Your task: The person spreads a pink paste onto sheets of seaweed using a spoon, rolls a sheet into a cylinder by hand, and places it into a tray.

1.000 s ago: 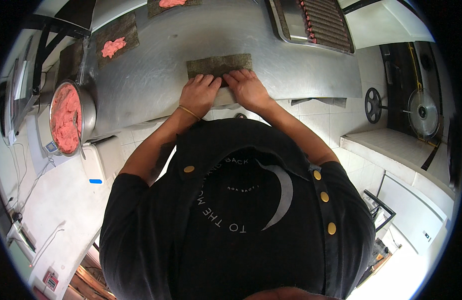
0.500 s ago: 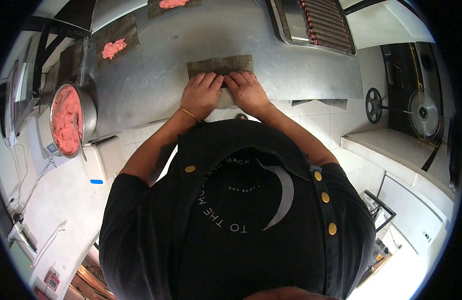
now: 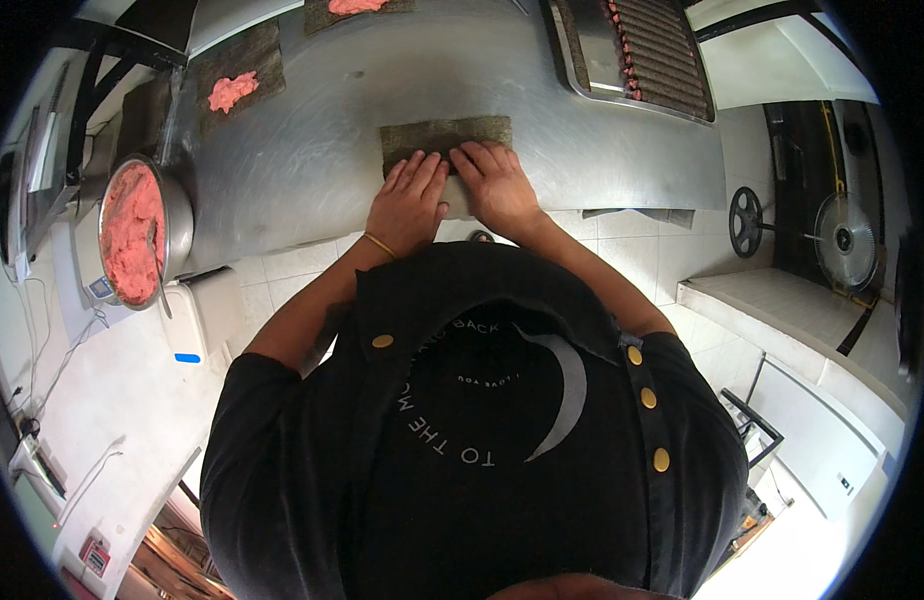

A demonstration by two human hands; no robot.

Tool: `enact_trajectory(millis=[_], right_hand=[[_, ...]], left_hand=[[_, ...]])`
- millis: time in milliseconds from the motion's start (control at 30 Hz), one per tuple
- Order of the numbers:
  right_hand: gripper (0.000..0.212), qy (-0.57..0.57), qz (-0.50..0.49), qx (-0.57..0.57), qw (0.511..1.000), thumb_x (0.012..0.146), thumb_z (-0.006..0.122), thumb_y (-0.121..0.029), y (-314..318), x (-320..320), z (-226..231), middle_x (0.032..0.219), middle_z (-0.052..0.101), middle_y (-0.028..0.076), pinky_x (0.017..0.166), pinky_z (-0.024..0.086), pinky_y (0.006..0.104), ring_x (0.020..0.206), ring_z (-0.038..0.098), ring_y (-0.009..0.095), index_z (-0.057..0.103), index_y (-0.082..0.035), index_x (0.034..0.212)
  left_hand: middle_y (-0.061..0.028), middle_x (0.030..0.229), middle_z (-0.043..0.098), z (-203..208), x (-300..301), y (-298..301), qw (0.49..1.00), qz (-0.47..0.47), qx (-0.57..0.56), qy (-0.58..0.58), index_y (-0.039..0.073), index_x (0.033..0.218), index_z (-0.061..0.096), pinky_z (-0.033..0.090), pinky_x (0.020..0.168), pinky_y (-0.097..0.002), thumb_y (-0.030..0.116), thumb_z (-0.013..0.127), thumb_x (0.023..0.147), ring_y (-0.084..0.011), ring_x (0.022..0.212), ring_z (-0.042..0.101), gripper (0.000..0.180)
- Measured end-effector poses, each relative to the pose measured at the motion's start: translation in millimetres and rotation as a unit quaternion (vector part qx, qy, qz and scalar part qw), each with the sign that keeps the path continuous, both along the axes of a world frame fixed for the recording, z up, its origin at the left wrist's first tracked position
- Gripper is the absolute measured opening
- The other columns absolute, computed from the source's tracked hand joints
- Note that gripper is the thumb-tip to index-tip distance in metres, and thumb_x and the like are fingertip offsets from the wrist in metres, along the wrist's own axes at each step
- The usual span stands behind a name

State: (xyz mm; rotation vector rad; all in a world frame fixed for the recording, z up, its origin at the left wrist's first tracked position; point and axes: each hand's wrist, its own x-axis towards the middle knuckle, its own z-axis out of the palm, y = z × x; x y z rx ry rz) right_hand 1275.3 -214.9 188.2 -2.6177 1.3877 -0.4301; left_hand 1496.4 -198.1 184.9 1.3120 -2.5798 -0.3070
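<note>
A dark green-brown seaweed sheet (image 3: 447, 130) lies near the front edge of the metal table, its far part flat. Over its near part rests my left hand (image 3: 410, 200), fingers stretched forward and slightly apart. Beside it, my right hand (image 3: 497, 190) lies on the same sheet with fingers extended and a little bent. Both palms face down, the fingertips almost side by side at the sheet's middle. Under the fingers the sheet's near part looks darker and folded or rolled. Whatever is inside it is hidden by my hands.
Another seaweed sheet (image 3: 267, 70) bears pink paste (image 3: 232, 92) at the left; a similar one lies at the far edge. A metal bowl (image 3: 180, 225) of pink paste stands left. At the far right a metal tray (image 3: 592, 75) holds several dark rolls (image 3: 662, 50).
My fingers have moved slightly forward over the sheet and straightened, the left ones most. The view has shifted a little.
</note>
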Motion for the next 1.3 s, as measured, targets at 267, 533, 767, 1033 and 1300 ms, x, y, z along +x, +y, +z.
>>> enact_trajectory(millis=[267,533,767,1033,1300], right_hand=[[0.05,-0.015,0.0,0.005,1.0,0.096,0.054,-0.015,-5.8,0.6,-1.1,0.142,0.061,0.02,0.115,0.039,0.049,0.132,0.055,0.037,0.06,0.0,0.143],[0.049,-0.019,-0.007,0.008,1.0,0.096,0.054,-0.015,-22.5,2.5,-14.3,0.14,0.062,0.02,0.114,0.041,0.049,0.129,0.056,0.037,0.062,0.0,0.141],[0.045,-0.031,-0.042,0.018,0.998,0.1,0.05,-0.016,-32.6,7.0,-9.7,0.139,0.063,0.019,0.116,0.038,0.0492,0.132,0.055,0.037,0.064,-0.002,0.14],[0.043,0.004,-0.039,0.028,0.999,0.101,0.049,-0.018,-35.4,8.2,-6.4,0.139,0.064,0.018,0.116,0.037,0.0478,0.131,0.055,0.036,0.065,-0.003,0.137],[0.044,0.035,0.013,0.079,0.996,0.101,0.056,-0.024,-24.7,23.5,-0.8,0.138,0.064,0.016,0.117,0.038,0.0461,0.131,0.056,0.034,0.065,-0.005,0.139]], left_hand=[[-0.0191,0.153,0.056,-4.9,1.0,-10.5,0.998,-0.004,-0.062,0.032,-0.001,0.145,0.059,0.036,0.124,-0.0497,0.023,0.066,0.094,-0.0357,0.144,0.053,0.057],[-0.0209,0.151,0.058,-10.1,1.2,-31.2,0.998,-0.001,-0.047,0.029,0.0,0.147,0.057,0.039,0.121,-0.0505,0.022,0.066,0.096,-0.0379,0.141,0.055,0.057],[-0.0183,0.148,0.059,-3.8,-2.6,-51.1,0.999,0.021,0.018,0.031,0.002,0.143,0.06,0.041,0.119,-0.0501,0.022,0.06,0.101,-0.0388,0.141,0.053,0.046],[-0.0147,0.132,0.064,1.1,-4.4,-63.2,0.998,0.025,0.003,0.051,0.003,0.134,0.066,0.047,0.11,-0.0475,0.019,0.059,0.101,-0.0354,0.127,0.058,0.037],[-0.0166,0.123,0.064,6.3,18.0,-47.4,0.996,-0.003,0.078,0.036,0.002,0.128,0.068,0.049,0.105,-0.0477,0.025,0.07,0.094,-0.0382,0.118,0.06,0.041]])
